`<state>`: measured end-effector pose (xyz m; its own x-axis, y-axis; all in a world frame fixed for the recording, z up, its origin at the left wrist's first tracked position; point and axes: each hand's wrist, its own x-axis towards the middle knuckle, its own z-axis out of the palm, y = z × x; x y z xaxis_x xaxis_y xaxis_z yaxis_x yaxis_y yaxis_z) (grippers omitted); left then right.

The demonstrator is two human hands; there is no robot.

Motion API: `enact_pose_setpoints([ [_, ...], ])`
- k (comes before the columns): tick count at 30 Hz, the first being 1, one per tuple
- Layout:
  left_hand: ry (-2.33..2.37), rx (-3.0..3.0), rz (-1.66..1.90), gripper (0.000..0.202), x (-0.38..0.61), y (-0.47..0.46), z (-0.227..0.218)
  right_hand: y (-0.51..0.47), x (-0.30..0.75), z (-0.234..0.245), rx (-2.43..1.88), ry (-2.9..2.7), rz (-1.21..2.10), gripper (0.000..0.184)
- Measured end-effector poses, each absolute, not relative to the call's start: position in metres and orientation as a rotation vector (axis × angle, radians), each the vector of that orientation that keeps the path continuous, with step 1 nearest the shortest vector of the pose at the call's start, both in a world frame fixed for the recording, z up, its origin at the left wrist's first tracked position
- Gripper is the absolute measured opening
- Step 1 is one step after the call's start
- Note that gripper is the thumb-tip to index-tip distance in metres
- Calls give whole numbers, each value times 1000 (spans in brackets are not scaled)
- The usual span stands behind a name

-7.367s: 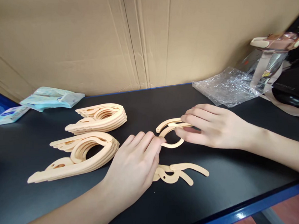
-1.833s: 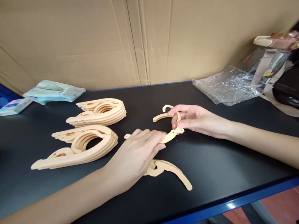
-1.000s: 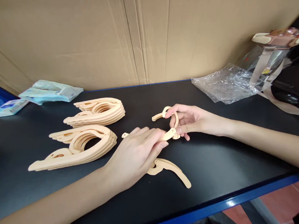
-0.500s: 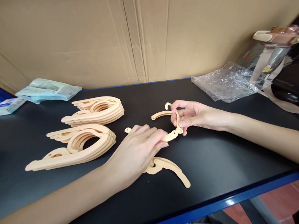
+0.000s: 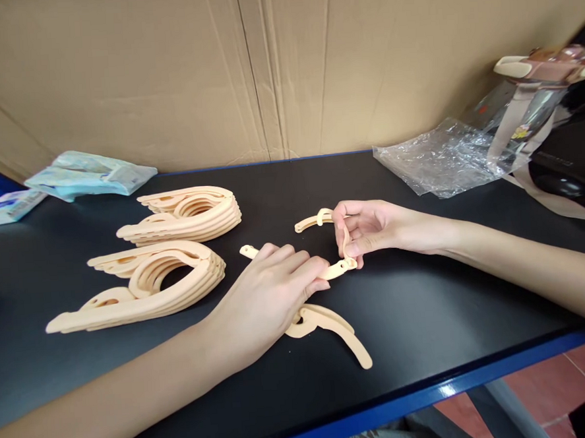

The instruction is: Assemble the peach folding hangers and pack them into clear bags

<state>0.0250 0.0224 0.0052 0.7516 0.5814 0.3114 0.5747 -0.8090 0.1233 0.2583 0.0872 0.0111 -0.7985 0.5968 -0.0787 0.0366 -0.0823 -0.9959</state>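
Note:
My left hand (image 5: 270, 290) is closed over a cream plastic hanger arm (image 5: 336, 270), whose two ends stick out past the fingers. My right hand (image 5: 375, 230) pinches a cream hanger hook (image 5: 346, 241); the hook's foot meets the holed end of the arm. Whether the two are joined I cannot tell. Behind the right fingers lies another curved hanger arm (image 5: 305, 225), partly hidden. Under my left wrist, more hanger parts (image 5: 342, 331) rest on the table, partly covered by the hand.
Two stacks of folded cream hangers, a nearer one (image 5: 144, 309) and a farther one (image 5: 188, 226), lie on the black table (image 5: 430, 369) at left. Wipes packs (image 5: 91, 175) sit back left. A clear plastic bag (image 5: 432, 161) and a strapped bottle (image 5: 537, 98) are at right. Cardboard (image 5: 165, 75) stands behind.
My right hand has brought the hook's foot down onto the end of the arm, and the hook's curved tip has tilted left and lower. My left hand keeps its grip.

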Motion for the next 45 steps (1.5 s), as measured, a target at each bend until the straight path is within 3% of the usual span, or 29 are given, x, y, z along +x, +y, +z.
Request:
enact_pose_setpoints([
  [10, 1011, 2973, 561, 41, 23, 17, 3, 88, 259, 10, -670, -1896, 1882, 21],
  [14, 1046, 2854, 591, 29, 22, 14, 4, 82, 257, 7, -652, -1892, 1787, 29],
  [17, 1168, 2638, 578, 18, 23, 10, 6, 77, 256, 5, -758, -1909, 1446, 36],
  [21, 1262, 2293, 565, 15, 25, 2, 7, 80, 261, 2, -901, -2131, 593, 22],
  [23, 1231, 2104, 554, 18, 26, 1, 7, 84, 262, 0, -914, -2277, 257, 23],
  [26, 1191, 1795, 517, 33, 24, 4, 8, 91, 262, -3, -953, -2447, 49, 36],
  [31, 1107, 1637, 519, 49, 21, 13, 12, 94, 262, -5, -996, -2469, 131, 26],
  [37, 1110, 1470, 600, 51, 21, 17, 17, 99, 265, -6, -1103, -2186, 485, 5],
  [45, 1123, 1365, 698, 50, 18, 22, 22, 96, 267, -3, -1000, -1977, 808, 18],
])
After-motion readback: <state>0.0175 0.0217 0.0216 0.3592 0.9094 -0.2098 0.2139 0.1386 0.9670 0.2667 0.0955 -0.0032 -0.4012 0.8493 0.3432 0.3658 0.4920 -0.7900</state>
